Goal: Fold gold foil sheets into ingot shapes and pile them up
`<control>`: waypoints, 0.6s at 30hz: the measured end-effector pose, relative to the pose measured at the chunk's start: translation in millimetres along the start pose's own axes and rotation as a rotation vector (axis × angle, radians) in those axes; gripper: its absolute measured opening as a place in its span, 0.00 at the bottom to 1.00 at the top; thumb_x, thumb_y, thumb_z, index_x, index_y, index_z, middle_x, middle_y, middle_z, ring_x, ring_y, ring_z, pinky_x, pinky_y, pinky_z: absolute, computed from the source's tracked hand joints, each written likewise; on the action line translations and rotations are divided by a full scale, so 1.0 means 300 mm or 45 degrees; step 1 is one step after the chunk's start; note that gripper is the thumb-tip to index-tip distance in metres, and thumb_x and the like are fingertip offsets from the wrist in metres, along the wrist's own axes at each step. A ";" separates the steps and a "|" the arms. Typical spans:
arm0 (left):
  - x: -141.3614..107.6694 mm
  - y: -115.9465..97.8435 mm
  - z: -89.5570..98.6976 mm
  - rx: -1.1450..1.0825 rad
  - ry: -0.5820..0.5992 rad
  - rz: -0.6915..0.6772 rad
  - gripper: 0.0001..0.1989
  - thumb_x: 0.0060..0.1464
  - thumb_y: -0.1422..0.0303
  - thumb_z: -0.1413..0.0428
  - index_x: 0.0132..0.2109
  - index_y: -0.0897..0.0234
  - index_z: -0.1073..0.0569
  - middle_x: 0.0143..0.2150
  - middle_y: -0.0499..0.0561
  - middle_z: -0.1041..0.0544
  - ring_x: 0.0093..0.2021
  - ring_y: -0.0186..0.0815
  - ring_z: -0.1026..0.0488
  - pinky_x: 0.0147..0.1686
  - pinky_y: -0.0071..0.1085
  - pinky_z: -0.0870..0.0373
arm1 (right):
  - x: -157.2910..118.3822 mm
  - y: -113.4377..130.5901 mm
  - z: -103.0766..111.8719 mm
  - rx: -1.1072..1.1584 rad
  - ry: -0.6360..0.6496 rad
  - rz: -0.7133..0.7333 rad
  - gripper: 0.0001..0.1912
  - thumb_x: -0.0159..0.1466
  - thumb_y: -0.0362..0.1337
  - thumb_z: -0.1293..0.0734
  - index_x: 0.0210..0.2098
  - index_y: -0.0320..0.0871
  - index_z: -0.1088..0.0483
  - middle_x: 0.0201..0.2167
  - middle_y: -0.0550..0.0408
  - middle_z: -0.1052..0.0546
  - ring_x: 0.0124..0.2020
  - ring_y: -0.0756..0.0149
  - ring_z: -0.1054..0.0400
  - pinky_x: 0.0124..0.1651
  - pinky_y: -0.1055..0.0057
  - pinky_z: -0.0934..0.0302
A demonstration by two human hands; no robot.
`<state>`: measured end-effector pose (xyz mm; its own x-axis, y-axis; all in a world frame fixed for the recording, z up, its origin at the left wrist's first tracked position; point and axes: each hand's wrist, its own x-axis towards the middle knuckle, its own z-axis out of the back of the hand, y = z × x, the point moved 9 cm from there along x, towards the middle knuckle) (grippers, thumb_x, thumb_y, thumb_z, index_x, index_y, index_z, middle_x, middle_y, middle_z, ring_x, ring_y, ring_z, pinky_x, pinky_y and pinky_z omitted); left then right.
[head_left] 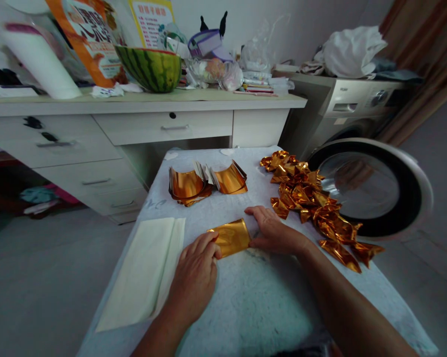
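And here's the gold foil sheet (231,239), down between the two hands, the left hand (200,265) curled over one end, pinching or only pressing, I can't tell which, while the right hand (274,232) waits open at the other end, thumb and fingers spread; just beyond them, two curved foil stacks (229,179), out past the right, a heap of folded gold pieces (296,194), and beside the left, pale paper (143,270)

One head-worn camera looks forward and down, close over the left hand (197,275) and right hand (273,232), toward a desk (197,124).
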<state>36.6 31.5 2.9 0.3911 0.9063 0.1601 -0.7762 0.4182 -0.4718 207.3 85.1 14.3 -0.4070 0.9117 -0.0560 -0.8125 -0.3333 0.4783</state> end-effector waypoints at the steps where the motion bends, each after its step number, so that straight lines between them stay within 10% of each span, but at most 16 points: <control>1: 0.000 0.000 0.001 0.003 -0.002 0.003 0.13 0.53 0.82 0.55 0.38 0.59 0.35 0.60 0.53 0.31 0.63 0.42 0.38 0.57 0.49 0.37 | -0.001 -0.003 0.003 0.013 0.012 0.010 0.37 0.54 0.37 0.26 0.60 0.39 0.43 0.57 0.40 0.35 0.58 0.50 0.40 0.59 0.51 0.45; 10: 0.004 -0.008 -0.002 0.048 -0.007 0.025 0.12 0.52 0.81 0.54 0.37 0.59 0.35 0.59 0.54 0.31 0.62 0.43 0.37 0.57 0.49 0.38 | -0.017 0.060 0.085 0.184 -0.336 0.150 0.20 0.53 0.27 0.35 0.45 0.43 0.37 0.46 0.49 0.33 0.48 0.57 0.39 0.52 0.60 0.43; 18: -0.002 -0.012 0.000 0.089 -0.040 -0.017 0.15 0.52 0.82 0.55 0.41 0.60 0.32 0.59 0.55 0.30 0.63 0.44 0.37 0.58 0.49 0.38 | -0.018 0.170 -0.004 0.099 -0.085 0.369 0.09 0.59 0.31 0.33 0.40 0.43 0.32 0.41 0.52 0.29 0.43 0.60 0.38 0.49 0.62 0.47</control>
<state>39.2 29.5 4.5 0.3868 0.9015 0.1939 -0.8038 0.4327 -0.4082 167.6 62.9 37.9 -0.5866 0.7960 0.1492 -0.6313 -0.5648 0.5315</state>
